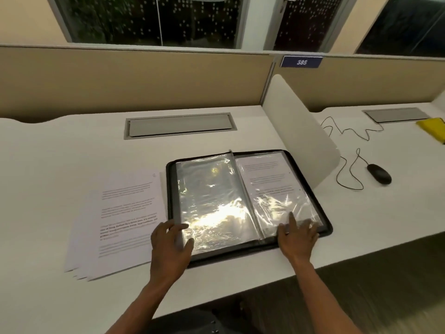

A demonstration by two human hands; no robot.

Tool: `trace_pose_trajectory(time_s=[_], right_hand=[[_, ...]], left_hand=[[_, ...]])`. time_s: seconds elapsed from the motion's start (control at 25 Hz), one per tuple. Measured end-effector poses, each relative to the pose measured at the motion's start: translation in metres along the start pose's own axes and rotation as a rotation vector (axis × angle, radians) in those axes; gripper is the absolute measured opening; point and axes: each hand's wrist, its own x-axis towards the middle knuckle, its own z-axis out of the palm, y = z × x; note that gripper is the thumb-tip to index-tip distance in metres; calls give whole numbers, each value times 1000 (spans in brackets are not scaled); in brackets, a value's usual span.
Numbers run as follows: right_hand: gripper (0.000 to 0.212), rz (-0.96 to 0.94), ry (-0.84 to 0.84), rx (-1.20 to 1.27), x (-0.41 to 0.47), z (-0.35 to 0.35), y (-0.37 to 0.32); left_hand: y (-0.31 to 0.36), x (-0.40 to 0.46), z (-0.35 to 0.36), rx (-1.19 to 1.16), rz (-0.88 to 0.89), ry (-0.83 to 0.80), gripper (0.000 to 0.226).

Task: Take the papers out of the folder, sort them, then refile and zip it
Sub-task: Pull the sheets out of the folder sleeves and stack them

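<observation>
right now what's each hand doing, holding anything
Left hand: pinches the near edge of the empty plastic sleeve in the zip folder.
Right hand: open, fingers flat on the sleeve holding a printed page.

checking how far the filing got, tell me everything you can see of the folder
The folder is a black zip-edged binder, lying open and flat on the white desk, right of a fanned stack of papers. Inside are shiny clear plastic sleeves: the left one looks empty, the right holds a printed sheet. The left hand holds the left sleeve's near corner; the right hand rests flat on the right sleeve.
</observation>
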Motion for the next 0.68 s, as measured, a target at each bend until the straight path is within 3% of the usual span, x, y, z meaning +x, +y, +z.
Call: trace_pose_trajectory(time_s=[0.2, 0.32, 0.4, 0.56, 0.68], right_hand=[[60, -102, 159, 174, -7, -6, -20], [61, -385, 295, 179, -30, -9, -40], [64, -571, 335, 71, -48, -12, -52], [65, -862, 220, -51, -75, -18, -65], [47, -1133, 89, 163, -76, -20, -52]], left_hand=[[65, 7, 44, -105, 143, -95, 34], [108, 16, 64, -202, 113, -150, 34], [136, 27, 73, -267, 4, -206, 48], [160, 52, 85, -407, -183, -246, 76], [148, 60, 92, -377, -236, -174, 59]])
